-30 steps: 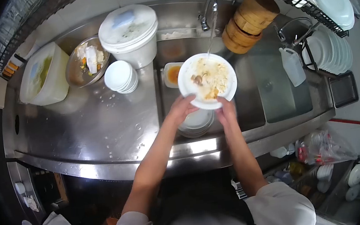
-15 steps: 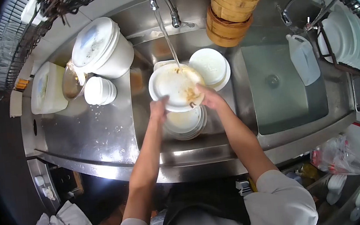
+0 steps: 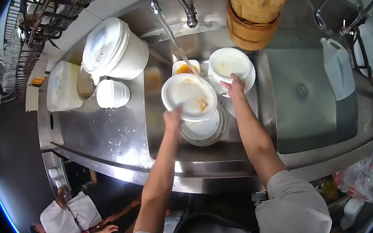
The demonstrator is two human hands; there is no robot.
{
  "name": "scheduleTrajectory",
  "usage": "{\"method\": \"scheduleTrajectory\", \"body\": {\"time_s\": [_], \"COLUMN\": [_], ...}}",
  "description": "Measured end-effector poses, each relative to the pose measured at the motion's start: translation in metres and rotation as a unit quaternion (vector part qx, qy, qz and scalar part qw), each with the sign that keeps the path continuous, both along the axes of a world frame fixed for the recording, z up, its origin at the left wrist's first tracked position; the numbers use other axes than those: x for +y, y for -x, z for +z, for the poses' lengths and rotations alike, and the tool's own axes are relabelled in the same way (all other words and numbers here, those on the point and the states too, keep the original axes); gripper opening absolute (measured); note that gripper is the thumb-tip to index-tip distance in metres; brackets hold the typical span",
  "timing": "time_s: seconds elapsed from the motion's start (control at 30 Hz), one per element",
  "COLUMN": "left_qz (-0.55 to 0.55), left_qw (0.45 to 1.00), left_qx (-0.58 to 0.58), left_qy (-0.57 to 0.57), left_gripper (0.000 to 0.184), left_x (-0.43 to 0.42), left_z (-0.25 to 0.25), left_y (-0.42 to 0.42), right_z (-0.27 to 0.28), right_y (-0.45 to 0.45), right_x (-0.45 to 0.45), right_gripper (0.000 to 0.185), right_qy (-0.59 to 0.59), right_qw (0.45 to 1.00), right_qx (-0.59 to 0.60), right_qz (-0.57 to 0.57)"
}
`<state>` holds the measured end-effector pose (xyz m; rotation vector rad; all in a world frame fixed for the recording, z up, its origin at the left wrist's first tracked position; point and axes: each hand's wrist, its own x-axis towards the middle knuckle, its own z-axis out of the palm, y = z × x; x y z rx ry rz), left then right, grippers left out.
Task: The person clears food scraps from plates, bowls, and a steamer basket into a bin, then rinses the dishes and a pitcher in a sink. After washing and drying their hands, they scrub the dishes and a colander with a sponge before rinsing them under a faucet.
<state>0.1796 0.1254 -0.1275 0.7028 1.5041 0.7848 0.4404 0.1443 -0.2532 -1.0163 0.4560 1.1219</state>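
Observation:
My left hand [image 3: 174, 118] is closed on the near-left rim of a white plate [image 3: 184, 96], held tilted under the running water with brown food residue on it. At the near rim of a white bowl [image 3: 230, 62] is my right hand [image 3: 236, 85], its thumb spread to the left and its fingertips over the rim. The bowl sits on a larger white plate [image 3: 250, 81]. Below the held plate lies a stack of round dishes [image 3: 204, 130], partly covered. A small white dish [image 3: 182, 68] with orange-brown liquid shows behind it.
A running faucet [image 3: 189, 16] arches over the sink. Bamboo steamers [image 3: 255, 13] stand behind it. Right is a water-filled basin [image 3: 304, 113] with a plastic jug [image 3: 338, 71]. On the left counter are a lidded bucket [image 3: 120, 50] and white tubs [image 3: 112, 93]. Another person [image 3: 72, 219] is at lower left.
My right hand has left the held plate and moved right to the bowl. My left hand alone keeps the plate. The view has shifted; another person's arms now show at lower left.

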Motion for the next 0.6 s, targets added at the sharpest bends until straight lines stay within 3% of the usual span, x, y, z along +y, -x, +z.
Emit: {"method": "scheduleTrajectory", "body": {"time_s": [0.13, 0.2, 0.3, 0.33, 0.47, 0.6], "left_qz": [-0.014, -0.014, 0.000, -0.053, -0.211, -0.260], "left_qw": [0.999, 0.996, 0.986, 0.983, 0.955, 0.948], "left_qx": [-0.034, -0.072, -0.125, -0.115, -0.155, -0.151], "left_qy": [0.038, 0.054, 0.114, 0.130, 0.140, 0.104], "left_gripper": [0.032, 0.035, 0.037, 0.037, 0.039, 0.039], "left_x": [0.002, 0.006, 0.015, 0.020, 0.036, 0.029], "left_z": [-0.030, -0.058, -0.113, -0.119, -0.111, -0.040], "left_y": [-0.041, -0.063, -0.096, -0.106, -0.101, -0.063], "right_z": [0.016, 0.053, 0.064, 0.074, 0.068, 0.038], "right_y": [-0.022, -0.022, -0.023, -0.023, -0.028, -0.022], "right_x": [-0.017, -0.036, -0.071, -0.078, -0.102, -0.095], "right_gripper": [0.046, 0.047, 0.045, 0.045, 0.044, 0.046], "right_qy": [-0.014, 0.033, 0.041, 0.053, 0.054, 0.072], "right_qw": [0.998, 0.996, 0.986, 0.985, 0.977, 0.981], "right_qx": [-0.018, -0.052, -0.113, -0.095, -0.075, -0.067], "right_qz": [0.055, 0.066, 0.117, 0.136, 0.194, 0.169]}}
